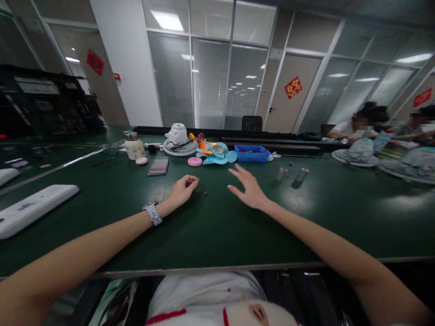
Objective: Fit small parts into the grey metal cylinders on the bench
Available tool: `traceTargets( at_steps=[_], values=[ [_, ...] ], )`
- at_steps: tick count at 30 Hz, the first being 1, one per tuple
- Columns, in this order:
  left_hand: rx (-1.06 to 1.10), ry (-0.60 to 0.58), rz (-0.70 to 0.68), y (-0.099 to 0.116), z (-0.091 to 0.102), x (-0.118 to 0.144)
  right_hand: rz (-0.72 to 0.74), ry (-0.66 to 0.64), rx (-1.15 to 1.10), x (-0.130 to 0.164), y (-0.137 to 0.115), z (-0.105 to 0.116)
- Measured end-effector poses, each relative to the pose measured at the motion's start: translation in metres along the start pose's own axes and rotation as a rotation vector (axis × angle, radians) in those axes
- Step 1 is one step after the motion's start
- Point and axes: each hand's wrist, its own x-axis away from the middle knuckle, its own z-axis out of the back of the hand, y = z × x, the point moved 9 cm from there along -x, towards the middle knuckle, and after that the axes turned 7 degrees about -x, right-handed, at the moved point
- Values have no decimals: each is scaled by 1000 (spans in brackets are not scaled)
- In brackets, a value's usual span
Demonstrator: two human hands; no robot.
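My left hand point(182, 191), with a watch point(153, 213) on its wrist, rests on the green table point(210, 240) with its fingers curled together. What lies inside them, if anything, is hidden. A tiny dark round piece point(205, 194) is on the table between my hands, nearer the left and apart from both. My right hand point(249, 189) hovers with thumb and fingers spread, holding nothing. Farther right stand two small silver cylinders point(282, 174), and a thin small piece point(291, 164) lies behind them.
Along the back are a white fan part point(177, 136), light-blue fan blades point(219, 156), a blue tray point(252, 154), a pink round piece point(195, 161) and a bottle point(134, 147). A long white case point(37, 208) lies left. People point(360, 124) sit at the far right beside fan parts point(360, 154).
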Motion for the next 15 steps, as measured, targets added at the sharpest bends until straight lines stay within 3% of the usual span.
traceTargets(
  at_steps=[2, 4, 10, 15],
  values=[
    [7, -5, -14, -1, -2, -1, 153, -262, -86, 5, -49, -40],
    [11, -3, -30, -1, -3, -1, 196, -390, -126, 8, -73, -62],
    [-9, -16, -34, 0, -3, -1, 121, -535, -158, 3, -70, -85],
    [-26, -24, -26, 0, -3, 0, 120, -480, -190, 0, -68, -84]
  ],
)
